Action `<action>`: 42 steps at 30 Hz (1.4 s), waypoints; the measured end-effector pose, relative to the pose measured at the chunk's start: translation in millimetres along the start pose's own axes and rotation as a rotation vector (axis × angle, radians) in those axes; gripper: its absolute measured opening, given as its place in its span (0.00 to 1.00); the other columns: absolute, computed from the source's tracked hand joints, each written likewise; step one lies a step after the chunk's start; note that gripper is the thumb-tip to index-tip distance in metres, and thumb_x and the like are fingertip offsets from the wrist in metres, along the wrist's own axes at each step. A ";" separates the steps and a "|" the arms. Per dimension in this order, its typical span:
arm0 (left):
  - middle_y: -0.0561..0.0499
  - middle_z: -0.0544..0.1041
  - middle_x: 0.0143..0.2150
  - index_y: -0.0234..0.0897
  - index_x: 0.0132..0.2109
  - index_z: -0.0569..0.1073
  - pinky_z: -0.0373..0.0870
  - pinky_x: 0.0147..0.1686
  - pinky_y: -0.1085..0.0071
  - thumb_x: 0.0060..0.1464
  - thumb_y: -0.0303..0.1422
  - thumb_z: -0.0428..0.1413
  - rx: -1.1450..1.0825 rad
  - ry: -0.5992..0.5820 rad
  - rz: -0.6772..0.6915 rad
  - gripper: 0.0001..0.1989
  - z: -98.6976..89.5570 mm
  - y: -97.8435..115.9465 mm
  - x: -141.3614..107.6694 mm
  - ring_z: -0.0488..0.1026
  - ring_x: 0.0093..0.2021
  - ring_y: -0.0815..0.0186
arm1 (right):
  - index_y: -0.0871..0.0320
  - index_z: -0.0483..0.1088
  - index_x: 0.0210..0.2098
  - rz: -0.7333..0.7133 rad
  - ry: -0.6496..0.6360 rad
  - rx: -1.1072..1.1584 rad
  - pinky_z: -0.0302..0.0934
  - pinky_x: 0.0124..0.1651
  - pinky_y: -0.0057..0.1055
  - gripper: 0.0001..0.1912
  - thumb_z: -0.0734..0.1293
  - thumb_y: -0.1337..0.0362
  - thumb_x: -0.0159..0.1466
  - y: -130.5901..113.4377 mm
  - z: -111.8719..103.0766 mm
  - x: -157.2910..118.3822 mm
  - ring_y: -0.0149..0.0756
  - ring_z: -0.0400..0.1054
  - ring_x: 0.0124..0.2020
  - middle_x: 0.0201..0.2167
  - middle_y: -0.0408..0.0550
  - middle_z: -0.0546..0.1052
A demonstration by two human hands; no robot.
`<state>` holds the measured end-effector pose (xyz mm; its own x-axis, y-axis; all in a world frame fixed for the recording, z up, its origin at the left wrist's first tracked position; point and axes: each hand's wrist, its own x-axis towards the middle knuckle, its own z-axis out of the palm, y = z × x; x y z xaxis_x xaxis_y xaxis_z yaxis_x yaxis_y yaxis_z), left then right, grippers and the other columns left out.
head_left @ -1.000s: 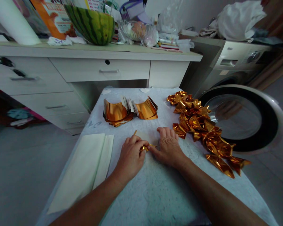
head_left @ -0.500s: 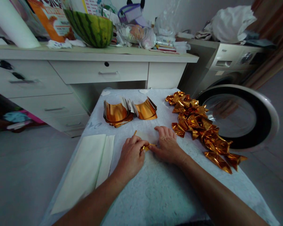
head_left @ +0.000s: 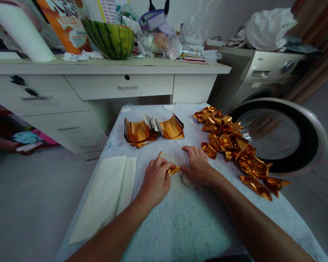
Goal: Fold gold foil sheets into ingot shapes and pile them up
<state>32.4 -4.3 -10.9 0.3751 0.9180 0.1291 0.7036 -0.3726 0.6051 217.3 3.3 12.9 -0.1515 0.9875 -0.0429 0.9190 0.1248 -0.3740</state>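
A sheet of gold foil paper [head_left: 175, 170] lies on the cloth-covered table in front of me, its near edge folded over so a strip of gold shows. My left hand [head_left: 156, 177] pinches the left end of that fold between thumb and fingers. Fingers stretched, my right hand [head_left: 199, 166] rests flat at the right of the sheet, its thumb at the fold's right end. The sheet's pale back [head_left: 172, 158] shows between the hands. Beyond them stand two curved stacks of gold foil sheets [head_left: 138, 131] [head_left: 170, 127].
Folded gold foil pieces [head_left: 229, 142] are heaped along the table's right side. Folded pale paper [head_left: 101, 196] lies at the left. Behind are a white desk [head_left: 150, 85], half a watermelon [head_left: 109, 40], and a washing machine with its round door [head_left: 314, 134] swung out beside the table.
My right thumb has slid slightly right along the fold, and more of the gold strip shows. My left hand keeps its pinch. The whole view has shifted a little.
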 end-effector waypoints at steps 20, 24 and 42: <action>0.48 0.71 0.46 0.40 0.47 0.74 0.67 0.53 0.60 0.55 0.21 0.49 -0.223 0.129 0.036 0.16 -11.8 -2.1 -6.6 0.69 0.49 0.61 | 0.57 0.68 0.41 -0.174 0.107 0.069 0.54 0.46 0.38 0.10 0.68 0.62 0.60 -1.5 15.3 -0.2 0.43 0.59 0.44 0.41 0.50 0.69; 0.46 0.70 0.49 0.39 0.50 0.72 0.65 0.56 0.57 0.57 0.23 0.49 -0.100 0.299 0.025 0.16 -12.9 -6.0 -6.4 0.67 0.53 0.58 | 0.57 0.68 0.46 -0.176 0.115 0.064 0.55 0.48 0.40 0.15 0.68 0.62 0.60 -1.4 16.0 0.7 0.44 0.59 0.45 0.43 0.51 0.69; 0.42 0.68 0.49 0.36 0.61 0.59 0.67 0.53 0.53 0.52 0.22 0.54 0.062 0.287 -0.076 0.29 -1.6 -8.3 5.3 0.67 0.51 0.53 | 0.57 0.68 0.47 -0.190 0.099 0.088 0.55 0.50 0.41 0.16 0.67 0.64 0.58 -1.1 12.6 -0.2 0.44 0.59 0.46 0.43 0.51 0.69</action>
<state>27.6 3.9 -14.1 0.1404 0.9413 0.3071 0.7617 -0.3009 0.5738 211.7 1.7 1.7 -0.2781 0.9523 0.1258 0.8416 0.3047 -0.4460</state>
